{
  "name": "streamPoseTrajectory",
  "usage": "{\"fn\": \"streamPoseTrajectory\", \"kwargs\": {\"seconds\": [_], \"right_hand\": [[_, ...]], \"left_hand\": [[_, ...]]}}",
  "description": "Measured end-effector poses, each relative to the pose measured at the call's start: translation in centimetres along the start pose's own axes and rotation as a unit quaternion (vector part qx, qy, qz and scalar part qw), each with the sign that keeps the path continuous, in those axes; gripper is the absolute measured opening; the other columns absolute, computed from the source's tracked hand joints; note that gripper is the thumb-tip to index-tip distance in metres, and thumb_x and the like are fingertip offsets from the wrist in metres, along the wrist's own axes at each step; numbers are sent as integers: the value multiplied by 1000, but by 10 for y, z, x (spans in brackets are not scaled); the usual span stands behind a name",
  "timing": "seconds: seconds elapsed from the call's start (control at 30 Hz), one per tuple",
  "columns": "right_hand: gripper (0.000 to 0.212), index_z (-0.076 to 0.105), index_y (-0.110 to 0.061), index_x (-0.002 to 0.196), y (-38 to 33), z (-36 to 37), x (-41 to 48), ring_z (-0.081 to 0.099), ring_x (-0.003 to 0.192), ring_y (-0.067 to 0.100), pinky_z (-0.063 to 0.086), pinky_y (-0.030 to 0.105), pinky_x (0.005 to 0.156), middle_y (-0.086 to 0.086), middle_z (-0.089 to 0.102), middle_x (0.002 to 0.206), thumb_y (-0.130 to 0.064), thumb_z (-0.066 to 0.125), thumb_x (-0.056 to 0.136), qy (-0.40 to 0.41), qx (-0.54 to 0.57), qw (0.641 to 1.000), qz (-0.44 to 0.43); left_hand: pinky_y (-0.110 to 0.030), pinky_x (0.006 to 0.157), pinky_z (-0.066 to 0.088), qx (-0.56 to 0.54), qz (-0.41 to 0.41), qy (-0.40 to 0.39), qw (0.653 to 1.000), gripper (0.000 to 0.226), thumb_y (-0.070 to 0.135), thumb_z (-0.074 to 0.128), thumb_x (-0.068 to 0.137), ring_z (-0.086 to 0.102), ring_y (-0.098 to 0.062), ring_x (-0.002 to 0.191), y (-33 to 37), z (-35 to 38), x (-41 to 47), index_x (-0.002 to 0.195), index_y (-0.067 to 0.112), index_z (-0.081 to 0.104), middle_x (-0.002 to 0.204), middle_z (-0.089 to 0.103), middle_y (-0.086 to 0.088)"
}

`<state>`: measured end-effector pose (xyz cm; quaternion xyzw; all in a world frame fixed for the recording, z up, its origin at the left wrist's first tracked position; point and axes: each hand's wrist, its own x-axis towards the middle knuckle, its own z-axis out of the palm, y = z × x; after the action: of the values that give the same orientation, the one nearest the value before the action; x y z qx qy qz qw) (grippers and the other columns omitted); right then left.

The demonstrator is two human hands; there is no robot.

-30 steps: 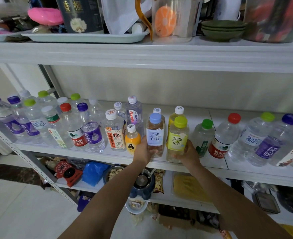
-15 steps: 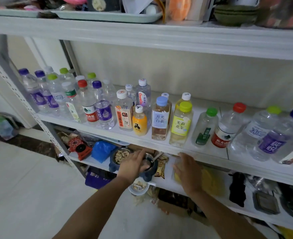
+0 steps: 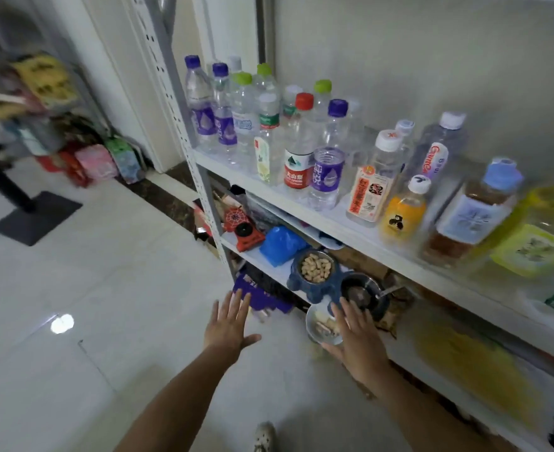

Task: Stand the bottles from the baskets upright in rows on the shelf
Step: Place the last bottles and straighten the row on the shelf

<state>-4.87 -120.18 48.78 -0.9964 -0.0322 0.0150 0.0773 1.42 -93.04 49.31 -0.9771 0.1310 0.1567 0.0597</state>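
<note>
Lower centre, left hand point(image 3: 228, 324) and right hand point(image 3: 355, 337) hung empty, fingers spread; the right risked tipping the bowl point(image 3: 308, 322) beside it.

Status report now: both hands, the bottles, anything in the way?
Left hand and right hand open, holding nothing, below the white metal shelf. Clear plastic bottles stand upright in rows. No basket in view.

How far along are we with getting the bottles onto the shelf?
Done: many bottles stand upright in rows on the shelf. In hand: nothing; the left hand and right hand are open and empty, lower than that shelf. Left: whatever remains to fetch is out of view, so I cannot tell how much.
</note>
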Motion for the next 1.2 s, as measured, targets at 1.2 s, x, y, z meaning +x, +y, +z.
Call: {"fn": "streamPoseTrajectory", "kwargs": {"seconds": [1.2], "right_hand": [[85,36,-10,144,44,716,206,33,138,35,23,50,111,18,35,149,-58,61,78,-20,19,999,20]], "left_hand": [[-51,117,-2,-200,-79,-43,976,85,68,38,88,-20,-34,144,24,624,383,148,41,-15,157,-24,-12]]}}
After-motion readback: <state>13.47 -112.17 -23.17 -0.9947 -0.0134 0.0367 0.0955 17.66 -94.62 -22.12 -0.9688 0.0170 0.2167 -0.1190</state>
